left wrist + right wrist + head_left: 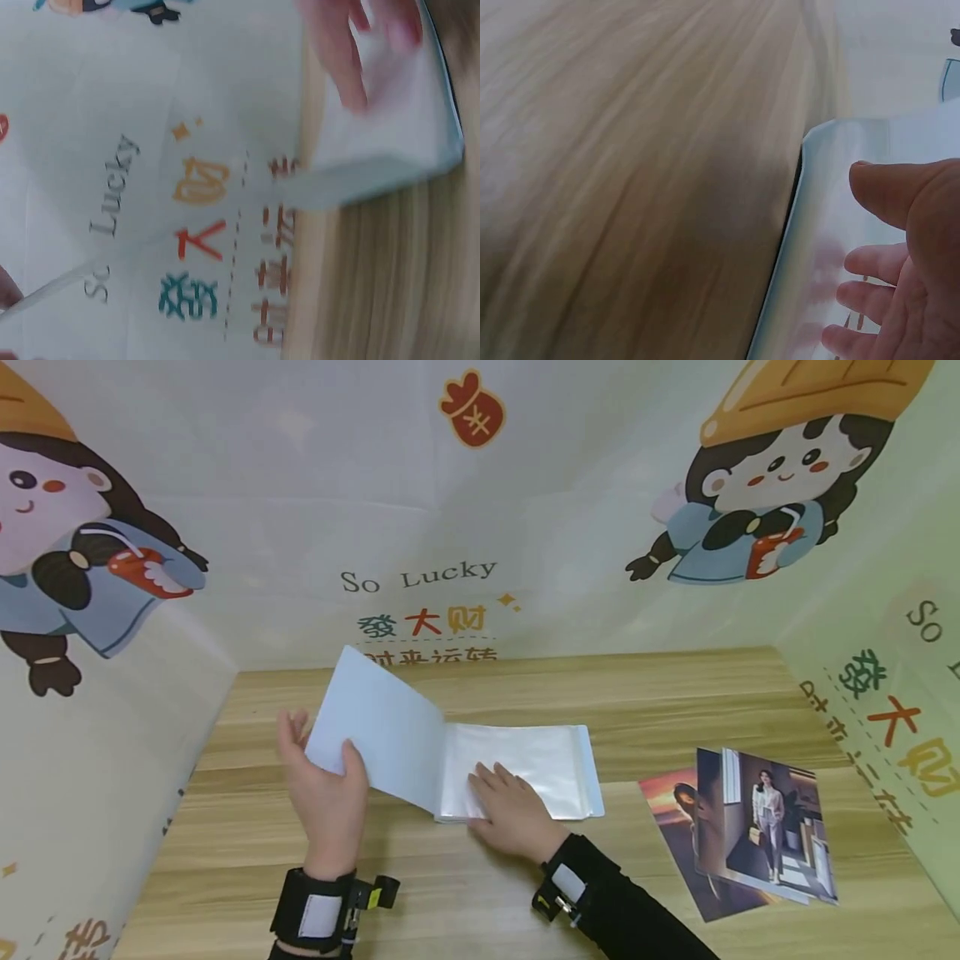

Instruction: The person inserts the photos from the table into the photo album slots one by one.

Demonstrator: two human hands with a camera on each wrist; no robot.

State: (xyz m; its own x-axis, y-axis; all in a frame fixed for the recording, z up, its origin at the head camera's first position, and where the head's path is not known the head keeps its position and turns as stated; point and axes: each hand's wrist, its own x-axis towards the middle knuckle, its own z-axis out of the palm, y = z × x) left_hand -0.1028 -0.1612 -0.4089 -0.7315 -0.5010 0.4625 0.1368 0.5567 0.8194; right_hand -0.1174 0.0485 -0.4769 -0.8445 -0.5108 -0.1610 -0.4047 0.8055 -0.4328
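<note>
A photo album (525, 768) with clear sleeve pages lies spread on the table. Its pale blue cover (378, 727) stands tilted up at the left. My left hand (326, 806) holds that cover at its outer edge, thumb on the near face and fingers around the left side. On the clear top sleeve rests my right hand (517, 814), palm down with fingers extended. In the right wrist view the right hand's fingers (870, 300) spread over the shiny sleeve, close to the album's edge. The left wrist view shows the raised cover nearly edge-on.
Several printed photos (780, 827) lie in an overlapping stack on the table, right of the album. The top one shows a standing figure in a room. A printed backdrop (562, 527) rises behind the wood-grain table (637, 693) and along both sides.
</note>
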